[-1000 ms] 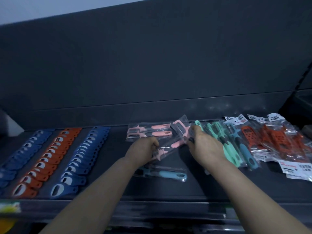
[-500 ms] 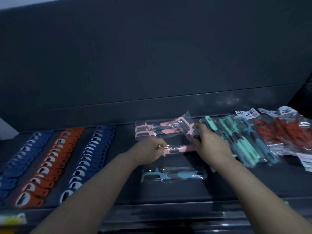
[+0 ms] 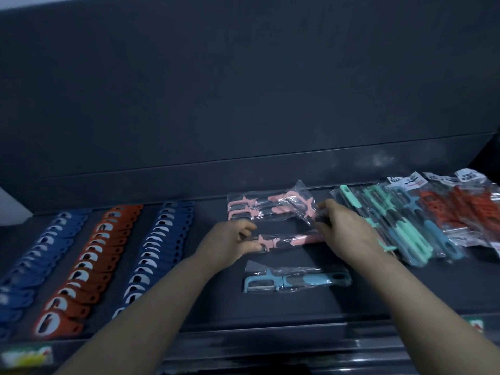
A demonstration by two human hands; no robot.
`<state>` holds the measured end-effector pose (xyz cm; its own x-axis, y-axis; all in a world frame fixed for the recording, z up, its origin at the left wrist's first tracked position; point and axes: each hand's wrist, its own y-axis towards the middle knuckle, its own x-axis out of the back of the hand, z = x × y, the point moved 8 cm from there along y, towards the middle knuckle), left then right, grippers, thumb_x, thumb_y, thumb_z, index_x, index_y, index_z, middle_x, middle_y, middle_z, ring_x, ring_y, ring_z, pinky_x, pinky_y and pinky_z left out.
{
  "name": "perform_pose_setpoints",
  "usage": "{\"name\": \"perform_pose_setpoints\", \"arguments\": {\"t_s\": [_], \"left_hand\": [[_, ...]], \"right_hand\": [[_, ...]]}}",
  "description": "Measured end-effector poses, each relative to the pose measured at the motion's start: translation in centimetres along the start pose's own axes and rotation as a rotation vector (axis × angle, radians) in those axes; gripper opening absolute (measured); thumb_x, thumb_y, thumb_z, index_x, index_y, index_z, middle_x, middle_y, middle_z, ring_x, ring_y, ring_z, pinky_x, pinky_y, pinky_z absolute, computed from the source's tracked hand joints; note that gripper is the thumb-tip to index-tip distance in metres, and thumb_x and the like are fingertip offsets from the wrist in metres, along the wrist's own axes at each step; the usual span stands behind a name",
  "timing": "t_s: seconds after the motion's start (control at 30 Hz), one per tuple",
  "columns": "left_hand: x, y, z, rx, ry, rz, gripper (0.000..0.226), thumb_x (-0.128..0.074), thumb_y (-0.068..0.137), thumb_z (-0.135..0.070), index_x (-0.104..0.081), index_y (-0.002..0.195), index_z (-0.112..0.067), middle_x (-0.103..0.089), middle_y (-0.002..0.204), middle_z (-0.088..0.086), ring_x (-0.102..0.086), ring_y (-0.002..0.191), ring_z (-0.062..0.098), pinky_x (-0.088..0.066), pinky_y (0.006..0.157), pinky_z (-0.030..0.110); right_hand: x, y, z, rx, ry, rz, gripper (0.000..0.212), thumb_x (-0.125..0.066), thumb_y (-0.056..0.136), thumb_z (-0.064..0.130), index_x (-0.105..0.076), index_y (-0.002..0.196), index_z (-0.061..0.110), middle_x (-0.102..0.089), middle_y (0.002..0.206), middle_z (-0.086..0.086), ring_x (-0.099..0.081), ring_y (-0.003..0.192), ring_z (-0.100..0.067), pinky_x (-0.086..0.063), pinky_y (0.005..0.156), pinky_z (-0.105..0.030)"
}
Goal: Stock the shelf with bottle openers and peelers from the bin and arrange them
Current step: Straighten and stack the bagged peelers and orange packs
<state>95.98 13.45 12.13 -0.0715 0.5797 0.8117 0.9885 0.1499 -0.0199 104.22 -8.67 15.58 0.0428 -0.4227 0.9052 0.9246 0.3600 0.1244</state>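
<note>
On the dark shelf [image 3: 211,307], my left hand [image 3: 230,242] pinches the left end of a bagged pink peeler [image 3: 286,240] lying flat. My right hand [image 3: 343,231] grips another bagged pink peeler [image 3: 300,204], tilted above two pink peelers [image 3: 249,212] at the back. A bagged blue peeler [image 3: 295,280] lies in front of my hands. Three rows of bottle openers run front to back on the left: blue [image 3: 35,255], orange [image 3: 89,263] and blue [image 3: 159,247]. The bin is not in view.
Right of my right hand lies a pile of bagged mint and blue peelers [image 3: 405,228], then bagged orange items [image 3: 465,212] with white labels. A dark back panel [image 3: 243,104] rises behind the shelf. Price tags [image 3: 27,355] sit on the front rail.
The pink peeler in my left hand has come down from a tilt to lie flat on the shelf between the back pink ones and the blue one. My view shifted left.
</note>
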Motion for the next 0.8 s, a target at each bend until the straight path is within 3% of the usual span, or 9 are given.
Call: {"name": "perform_pose_setpoints", "arguments": {"t_s": [0.13, 0.23, 0.33, 0.43, 0.47, 0.53, 0.6, 0.67, 0.8], "left_hand": [[1.6, -0.1, 0.6, 0.006, 0.064, -0.132, 0.039, -0.070, 0.085, -0.038, -0.063, 0.121, -0.024, -0.067, 0.106, -0.010, -0.061, 0.093, 0.006, -0.046, 0.086, 0.021], [0.8, -0.2, 0.3, -0.056, 0.164, -0.021, 0.053, -0.071, 0.079, -0.050, -0.060, 0.125, -0.028, -0.061, 0.118, -0.011, -0.057, 0.105, 0.007, -0.045, 0.090, 0.026], [0.1, -0.5, -0.2, -0.136, 0.295, 0.051, 0.066, -0.067, 0.082, -0.050, -0.047, 0.140, -0.025, -0.051, 0.133, -0.009, -0.045, 0.123, 0.010, -0.039, 0.100, 0.026], [0.1, -0.8, -0.6, -0.175, 0.381, 0.032, 0.070, -0.054, 0.092, -0.049, -0.027, 0.151, -0.023, -0.040, 0.141, -0.006, -0.038, 0.128, 0.013, -0.037, 0.103, 0.028], [0.1, -0.9, -0.9, -0.180, 0.328, 0.023, 0.065, -0.052, 0.094, -0.045, -0.028, 0.150, -0.024, -0.042, 0.138, -0.006, -0.040, 0.124, 0.011, -0.038, 0.101, 0.026], [0.2, -1.0, -1.4, -0.164, 0.161, 0.022, 0.043, -0.049, 0.099, -0.033, -0.046, 0.141, -0.024, -0.057, 0.123, -0.004, -0.053, 0.107, 0.007, -0.042, 0.093, 0.022], [0.0, -0.5, -1.0, -0.085, 0.068, 0.038, 0.030, -0.046, 0.100, -0.022, -0.062, 0.125, -0.018, -0.067, 0.104, -0.001, -0.062, 0.091, 0.010, -0.047, 0.089, 0.027], [0.2, 0.1, -0.4, -0.031, 0.117, 0.006, 0.028, -0.047, 0.100, -0.022, -0.065, 0.120, -0.017, -0.067, 0.106, 0.000, -0.062, 0.095, 0.014, -0.047, 0.091, 0.032], [0.6, 0.3, -0.5, -0.074, 0.324, -0.046, 0.045, -0.055, 0.092, -0.047, -0.056, 0.130, -0.024, -0.056, 0.127, -0.006, -0.050, 0.116, 0.016, -0.042, 0.097, 0.030]], "right_hand": [[0.4, 0.4, 1.5, 0.038, -0.078, -0.066, 0.031, -0.055, 0.093, 0.035, -0.051, 0.121, 0.025, -0.062, 0.119, 0.000, -0.059, 0.108, -0.026, -0.043, 0.078, -0.035], [0.8, 0.7, 2.1, 0.047, -0.076, -0.112, 0.031, -0.055, 0.092, 0.033, -0.051, 0.122, 0.025, -0.062, 0.118, -0.001, -0.059, 0.108, -0.027, -0.043, 0.078, -0.035], [0.8, 1.0, 2.4, 0.054, -0.113, -0.122, 0.030, -0.054, 0.093, 0.032, -0.051, 0.122, 0.024, -0.062, 0.116, -0.002, -0.059, 0.107, -0.028, -0.042, 0.080, -0.036], [1.2, 1.3, 1.9, 0.045, -0.131, -0.166, 0.030, -0.054, 0.093, 0.032, -0.051, 0.121, 0.023, -0.062, 0.113, -0.003, -0.059, 0.105, -0.030, -0.042, 0.082, -0.040], [1.3, 1.5, 1.7, 0.034, -0.121, -0.171, 0.030, -0.055, 0.092, 0.032, -0.051, 0.121, 0.023, -0.062, 0.113, -0.004, -0.059, 0.104, -0.030, -0.043, 0.082, -0.040], [1.5, 1.6, 1.3, 0.020, -0.093, -0.171, 0.030, -0.056, 0.092, 0.032, -0.053, 0.121, 0.023, -0.063, 0.112, -0.004, -0.060, 0.103, -0.030, -0.044, 0.079, -0.039], [1.5, 1.5, 1.4, 0.025, -0.086, -0.168, 0.029, -0.056, 0.092, 0.032, -0.054, 0.119, 0.023, -0.063, 0.111, -0.003, -0.060, 0.102, -0.030, -0.044, 0.075, -0.037], [1.2, 1.5, 1.8, 0.034, -0.090, -0.154, 0.029, -0.056, 0.092, 0.031, -0.053, 0.120, 0.024, -0.062, 0.113, -0.002, -0.060, 0.102, -0.029, -0.043, 0.074, -0.035], [-0.1, 1.5, 2.2, 0.045, -0.090, -0.089, 0.030, -0.055, 0.092, 0.031, -0.051, 0.121, 0.025, -0.061, 0.116, 0.000, -0.060, 0.104, -0.028, -0.043, 0.076, -0.036]]}}
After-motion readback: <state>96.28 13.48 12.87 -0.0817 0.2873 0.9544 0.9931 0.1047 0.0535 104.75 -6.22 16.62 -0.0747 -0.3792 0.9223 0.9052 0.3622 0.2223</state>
